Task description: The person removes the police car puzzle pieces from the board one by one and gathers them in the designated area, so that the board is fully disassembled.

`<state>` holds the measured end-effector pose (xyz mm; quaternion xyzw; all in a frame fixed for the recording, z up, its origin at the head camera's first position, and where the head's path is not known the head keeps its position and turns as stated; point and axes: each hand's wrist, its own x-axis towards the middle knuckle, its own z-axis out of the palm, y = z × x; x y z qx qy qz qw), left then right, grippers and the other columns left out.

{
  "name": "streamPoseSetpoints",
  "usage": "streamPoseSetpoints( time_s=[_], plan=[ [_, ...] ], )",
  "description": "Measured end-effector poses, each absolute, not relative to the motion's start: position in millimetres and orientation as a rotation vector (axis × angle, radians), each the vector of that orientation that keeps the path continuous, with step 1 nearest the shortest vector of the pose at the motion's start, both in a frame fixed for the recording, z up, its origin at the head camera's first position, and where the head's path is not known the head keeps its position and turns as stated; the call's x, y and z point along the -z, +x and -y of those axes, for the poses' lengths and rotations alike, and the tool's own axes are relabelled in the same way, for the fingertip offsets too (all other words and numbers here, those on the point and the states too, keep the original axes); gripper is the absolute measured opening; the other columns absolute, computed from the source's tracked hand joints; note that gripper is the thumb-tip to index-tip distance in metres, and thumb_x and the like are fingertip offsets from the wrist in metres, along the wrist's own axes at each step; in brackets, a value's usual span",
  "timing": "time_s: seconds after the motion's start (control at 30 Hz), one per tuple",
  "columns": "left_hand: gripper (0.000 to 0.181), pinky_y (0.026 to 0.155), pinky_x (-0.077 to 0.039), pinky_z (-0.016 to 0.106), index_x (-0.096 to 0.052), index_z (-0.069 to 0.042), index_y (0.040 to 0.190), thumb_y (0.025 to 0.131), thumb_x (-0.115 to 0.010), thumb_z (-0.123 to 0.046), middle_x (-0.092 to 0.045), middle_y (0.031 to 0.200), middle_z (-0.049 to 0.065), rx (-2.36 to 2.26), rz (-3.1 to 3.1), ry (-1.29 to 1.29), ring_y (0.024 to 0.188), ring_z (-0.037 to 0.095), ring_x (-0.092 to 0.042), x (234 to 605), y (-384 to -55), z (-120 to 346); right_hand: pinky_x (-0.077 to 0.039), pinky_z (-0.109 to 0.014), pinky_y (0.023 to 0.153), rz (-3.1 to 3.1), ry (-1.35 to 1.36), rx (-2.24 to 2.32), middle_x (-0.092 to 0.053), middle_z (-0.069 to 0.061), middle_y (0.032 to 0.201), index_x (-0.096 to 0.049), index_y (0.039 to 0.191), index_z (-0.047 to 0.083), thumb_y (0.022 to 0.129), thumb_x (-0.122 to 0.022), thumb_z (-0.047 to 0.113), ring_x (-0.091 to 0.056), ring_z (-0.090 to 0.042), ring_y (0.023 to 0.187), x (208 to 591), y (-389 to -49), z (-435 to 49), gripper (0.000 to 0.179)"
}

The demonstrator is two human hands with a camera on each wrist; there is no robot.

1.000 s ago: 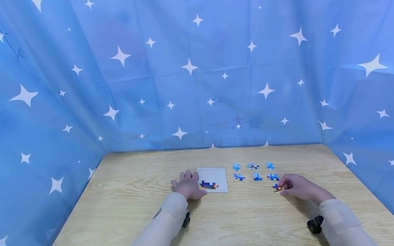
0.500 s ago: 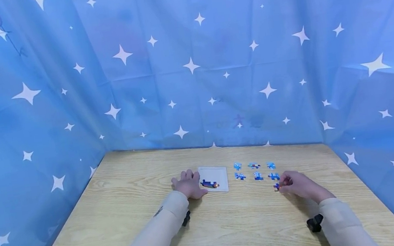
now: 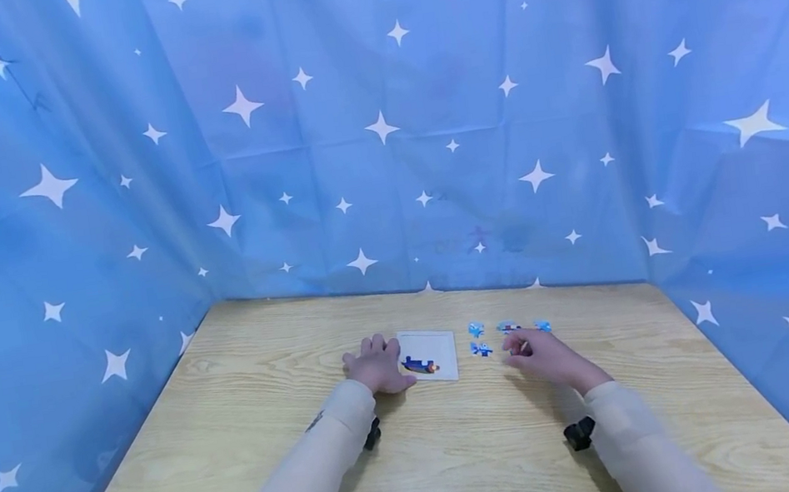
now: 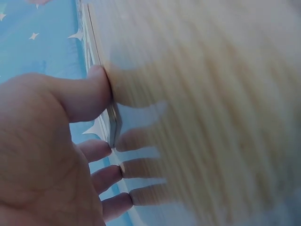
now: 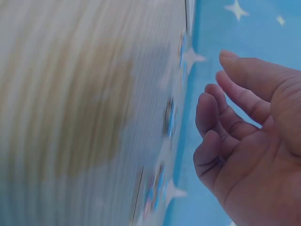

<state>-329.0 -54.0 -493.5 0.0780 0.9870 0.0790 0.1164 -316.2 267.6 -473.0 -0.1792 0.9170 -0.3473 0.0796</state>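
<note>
My left hand point(image 3: 379, 367) lies spread at the left edge of a white puzzle tray point(image 3: 437, 346). Its thumb point(image 4: 87, 96) touches the tray's near edge, and the fingertips rest on the table around the corner. Joined puzzle pieces point(image 3: 421, 366), dark blue with an orange end, lie in the tray's lower left. Above the table, right of the tray, my right hand point(image 3: 548, 359) hovers with loosely bent fingers and thumb apart. Nothing is between its fingers in the right wrist view. Close to its fingertips lies a blue puzzle piece point(image 3: 480, 349); the hand hides several others.
Behind the right hand lie a light blue piece point(image 3: 476, 329), a piece with red point(image 3: 508, 327) and another blue piece point(image 3: 542, 326). A wooden table point(image 3: 461, 447) carries everything. A blue star-patterned curtain point(image 3: 384, 172) stands along its back and sides.
My right hand has let go of the orange-and-blue puzzle piece at the right and moved left, over the other pieces. My left hand stays at the tray.
</note>
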Motion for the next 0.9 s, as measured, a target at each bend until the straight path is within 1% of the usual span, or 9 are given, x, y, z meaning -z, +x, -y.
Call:
streamPoseSetpoints(
  time_s=[0.2,0.27,0.4,0.5,0.6,0.73,0.8,0.9],
  plan=[
    [0.079,0.096,-0.032,0.064,-0.039,-0.021,0.154,0.092,-0.063,-0.062,-0.039,0.142,0.009,-0.242,-2.886,0.224,0.126,0.029,-0.036,490.4,-328.8,54.5,-0.051,-0.037,0.077,-2.756,-0.633,0.986,-0.063,-0.004,0.099,-0.067,0.112,0.003,0.099,-0.066,0.010,-0.060,-0.018,0.089,470.5,-323.9,-230.5,0.015],
    [0.077,0.097,-0.031,0.065,-0.040,-0.021,0.153,0.092,-0.063,-0.062,-0.039,0.143,0.009,-0.251,-2.887,0.224,0.127,0.029,-0.035,489.9,-328.9,54.5,-0.052,-0.038,0.080,-2.745,-0.696,0.979,-0.065,-0.005,0.100,-0.067,0.114,0.001,0.099,-0.065,0.008,-0.062,-0.019,0.091,468.6,-325.1,-218.7,0.017],
    [0.077,0.098,-0.031,0.066,-0.040,-0.020,0.154,0.092,-0.063,-0.061,-0.038,0.146,0.009,-0.258,-2.880,0.216,0.131,0.030,-0.034,489.3,-329.5,53.7,-0.053,-0.038,0.080,-2.678,-0.774,0.974,-0.065,-0.006,0.101,-0.066,0.118,-0.002,0.099,-0.064,0.006,-0.063,-0.019,0.091,466.4,-327.6,-194.4,0.020],
    [0.078,0.099,-0.031,0.067,-0.039,-0.020,0.155,0.093,-0.062,-0.061,-0.038,0.146,0.010,-0.245,-2.876,0.207,0.132,0.030,-0.034,488.5,-329.1,52.6,-0.053,-0.036,0.078,-2.636,-0.765,0.962,-0.065,-0.004,0.100,-0.066,0.119,0.000,0.100,-0.064,0.008,-0.062,-0.017,0.089,467.2,-331.0,-176.5,0.021],
    [0.077,0.098,-0.031,0.065,-0.040,-0.018,0.154,0.093,-0.062,-0.060,-0.039,0.142,0.010,-0.242,-2.879,0.207,0.128,0.029,-0.035,486.9,-327.1,51.4,-0.053,-0.036,0.077,-2.648,-0.735,0.924,-0.064,-0.003,0.098,-0.067,0.120,0.000,0.098,-0.067,0.008,-0.061,-0.016,0.088,470.2,-334.5,-162.2,0.024],
    [0.076,0.096,-0.031,0.065,-0.041,-0.016,0.152,0.093,-0.062,-0.060,-0.040,0.135,0.010,-0.240,-2.878,0.222,0.124,0.029,-0.035,487.3,-325.1,51.1,-0.052,-0.039,0.083,-2.692,-0.680,0.857,-0.065,-0.005,0.099,-0.065,0.123,-0.002,0.093,-0.072,0.006,-0.061,-0.017,0.089,474.7,-335.2,-149.1,0.031],
    [0.078,0.095,-0.032,0.065,-0.041,-0.016,0.152,0.093,-0.062,-0.061,-0.041,0.133,0.010,-0.240,-2.881,0.226,0.123,0.029,-0.036,487.5,-324.3,52.2,-0.052,-0.041,0.085,-2.719,-0.673,0.824,-0.066,-0.006,0.099,-0.067,0.121,-0.002,0.091,-0.074,0.005,-0.061,-0.019,0.091,475.9,-334.1,-143.9,0.031],
    [0.078,0.093,-0.033,0.063,-0.042,-0.016,0.151,0.092,-0.064,-0.061,-0.042,0.130,0.009,-0.262,-2.889,0.237,0.120,0.028,-0.036,488.1,-324.7,55.6,-0.051,-0.042,0.087,-2.748,-0.678,0.779,-0.065,-0.006,0.100,-0.070,0.114,0.000,0.090,-0.076,0.007,-0.061,-0.019,0.092,476.6,-332.3,-137.8,0.025]
  ],
)
